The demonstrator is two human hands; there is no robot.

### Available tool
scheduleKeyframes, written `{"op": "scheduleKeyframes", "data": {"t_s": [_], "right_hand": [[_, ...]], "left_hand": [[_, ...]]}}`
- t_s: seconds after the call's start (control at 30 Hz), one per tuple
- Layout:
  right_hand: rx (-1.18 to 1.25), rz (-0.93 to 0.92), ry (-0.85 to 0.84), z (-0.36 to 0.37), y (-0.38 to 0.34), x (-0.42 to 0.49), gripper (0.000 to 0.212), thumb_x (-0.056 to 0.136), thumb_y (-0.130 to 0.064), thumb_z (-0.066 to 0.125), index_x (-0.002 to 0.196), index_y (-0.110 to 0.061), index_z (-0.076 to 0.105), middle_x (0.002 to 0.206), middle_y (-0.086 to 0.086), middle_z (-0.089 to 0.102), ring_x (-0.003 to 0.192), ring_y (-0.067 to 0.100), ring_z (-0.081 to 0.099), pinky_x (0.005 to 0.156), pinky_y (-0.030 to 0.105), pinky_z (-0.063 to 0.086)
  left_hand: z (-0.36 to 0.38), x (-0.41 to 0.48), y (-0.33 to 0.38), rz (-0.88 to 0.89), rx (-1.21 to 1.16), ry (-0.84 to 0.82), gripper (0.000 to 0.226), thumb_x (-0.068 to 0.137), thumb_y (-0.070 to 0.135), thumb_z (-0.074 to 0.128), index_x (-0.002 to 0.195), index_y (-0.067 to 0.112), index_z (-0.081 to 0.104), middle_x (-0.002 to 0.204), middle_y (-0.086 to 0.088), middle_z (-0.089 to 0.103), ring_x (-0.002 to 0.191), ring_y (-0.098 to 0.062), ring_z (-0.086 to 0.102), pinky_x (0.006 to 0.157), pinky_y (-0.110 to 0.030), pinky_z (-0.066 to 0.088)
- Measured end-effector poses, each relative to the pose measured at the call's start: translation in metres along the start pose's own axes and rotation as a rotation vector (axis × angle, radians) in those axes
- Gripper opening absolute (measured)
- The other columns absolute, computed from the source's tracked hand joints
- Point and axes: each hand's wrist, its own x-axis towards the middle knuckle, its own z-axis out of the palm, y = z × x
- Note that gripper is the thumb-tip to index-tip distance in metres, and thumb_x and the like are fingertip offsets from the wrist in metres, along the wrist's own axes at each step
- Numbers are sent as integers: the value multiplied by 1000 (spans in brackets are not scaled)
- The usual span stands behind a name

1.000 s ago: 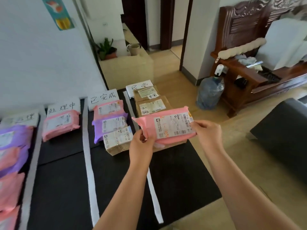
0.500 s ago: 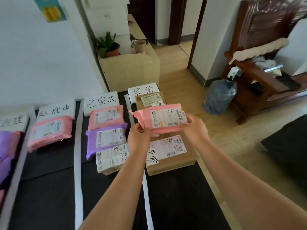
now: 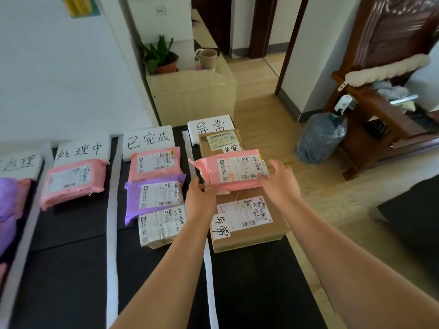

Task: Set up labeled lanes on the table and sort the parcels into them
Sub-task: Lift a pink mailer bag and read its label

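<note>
A pink parcel point(image 3: 235, 170) with a white shipping label lies across two cardboard boxes point(image 3: 249, 224) in the rightmost lane, under the white card reading 异常 point(image 3: 210, 125). My left hand point(image 3: 202, 195) holds the parcel's near left corner. My right hand point(image 3: 280, 181) is at its right end, fingers spread and the thumb touching the wrapper. The 已完成 lane point(image 3: 148, 141) holds a pink, a purple point(image 3: 154, 195) and a taped brown parcel. One pink parcel point(image 3: 73, 181) lies under the 处理中 card point(image 3: 80, 150).
White strips point(image 3: 111, 210) divide the black table into lanes. Purple and pink parcels point(image 3: 7, 198) fill the leftmost lane. Beyond the table stands a cabinet point(image 3: 192, 96) with a plant and a mug. A water jug point(image 3: 320, 136) and a wooden bench stand to the right.
The pink parcel has gone forward and down onto the cardboard boxes. My right hand has loosened its hold and spread its fingers. The camera has tilted down.
</note>
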Motion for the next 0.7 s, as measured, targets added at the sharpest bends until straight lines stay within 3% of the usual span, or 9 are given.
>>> {"op": "scheduleKeyframes", "data": {"t_s": [0.07,0.13,0.2,0.37,0.5,0.6,0.7], "right_hand": [[8,4,19,-6,-1,-7,61,94,-32,60,150,-25,36,148,3,42,96,16,60,69,29,51],[18,-22,28,-13,-2,-17,59,96,-29,59,150,-23,37,149,3,41,80,6,53,55,18,36],[36,-30,37,-19,-1,-30,55,98,-27,57,149,-23,38,147,2,43,69,0,46,51,17,32],[72,-144,5,-22,-1,-68,40,98,-26,55,137,-23,53,129,-3,58,65,8,58,50,22,42],[39,-261,-78,-19,-5,-111,26,99,-25,55,122,-23,65,105,-12,65,69,-1,54,56,20,45],[34,-349,-132,-10,-15,-144,26,98,-27,57,123,-24,63,119,-9,64,79,1,56,59,20,43],[20,-442,-182,3,-34,-178,29,98,-26,59,126,-21,62,125,-5,64,98,8,59,76,23,43]], "left_hand": [[-4,-8,2,15,8,0,64,96,35,59,152,18,32,147,-3,48,127,-23,52,83,-30,40],[-8,-20,5,41,15,7,60,98,32,57,151,17,33,147,-3,48,120,-19,54,77,-24,40],[-14,-35,7,62,30,20,57,99,28,56,150,17,34,147,-3,48,115,-16,54,69,-22,38],[-32,-83,4,85,24,50,55,98,30,56,149,21,37,144,2,50,118,-19,53,84,-34,46],[-55,-123,-15,84,74,89,51,100,32,53,148,24,39,144,0,51,118,-18,55,82,-29,46],[-78,-150,-28,99,96,114,43,101,31,51,143,23,44,137,-2,55,104,-14,55,78,-26,44],[-106,-174,-43,111,92,148,44,101,35,50,144,28,44,138,2,55,106,-12,56,79,-25,43]]}}
